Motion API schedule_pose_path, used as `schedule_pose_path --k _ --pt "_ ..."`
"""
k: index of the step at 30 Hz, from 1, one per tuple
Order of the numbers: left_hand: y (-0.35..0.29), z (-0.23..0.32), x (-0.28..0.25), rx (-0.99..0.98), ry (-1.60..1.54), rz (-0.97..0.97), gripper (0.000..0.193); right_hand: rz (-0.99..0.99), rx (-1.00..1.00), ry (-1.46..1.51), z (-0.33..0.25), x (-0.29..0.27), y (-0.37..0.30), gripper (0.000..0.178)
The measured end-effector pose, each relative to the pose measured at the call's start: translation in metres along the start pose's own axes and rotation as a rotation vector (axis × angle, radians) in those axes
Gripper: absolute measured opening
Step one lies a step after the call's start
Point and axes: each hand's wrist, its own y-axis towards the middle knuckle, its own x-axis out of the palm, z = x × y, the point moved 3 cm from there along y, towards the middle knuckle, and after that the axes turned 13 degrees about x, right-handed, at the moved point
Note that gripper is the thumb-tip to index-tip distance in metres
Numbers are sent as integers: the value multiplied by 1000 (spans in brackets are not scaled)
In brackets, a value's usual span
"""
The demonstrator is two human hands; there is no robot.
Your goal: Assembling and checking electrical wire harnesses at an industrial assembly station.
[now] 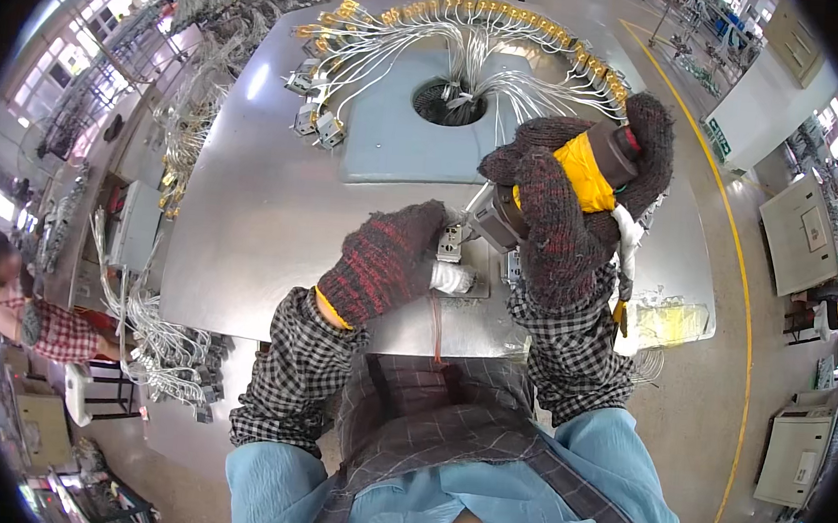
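Observation:
My left hand (387, 262), in a dark red-and-black knit glove, is closed on a small metal connector block (450, 243) with holes in its face, held down at the near part of the metal table. A white wrapped piece (453, 279) sits right below the block. My right hand (563, 213), in a dark knit glove, grips a dark power tool (613, 151) with yellow tape round its middle. The tool's grey end (497, 217) is close beside the block; its very tip is hard to make out.
On the metal table (247, 220) lies a raised grey plate (389, 133) with a round hole. White cables (468, 51) fan out from the hole to a curved row of brass-coloured fittings (475, 11). Cable bundles (175, 351) hang at left. Another person (45, 323) is at far left.

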Motion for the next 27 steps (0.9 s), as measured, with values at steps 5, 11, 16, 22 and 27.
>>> schedule_pose_path --k 5,11,16,22,27 --pt "-1 4 0 37 31 24 79 -76 -60 -82 4 6 -3 67" --pt "2 -15 -6 97 -358 -69 83 -138 -100 -219 1 12 -7 75" --pt "52 -67 -54 195 -156 102 87 -124 283 -52 0 9 -20 69" --pt "175 -109 -108 22 576 80 93 -104 374 -12 2 10 -26 56" --pt "267 -109 -116 32 766 29 91 -18 323 -65 -3 4 -33 47"
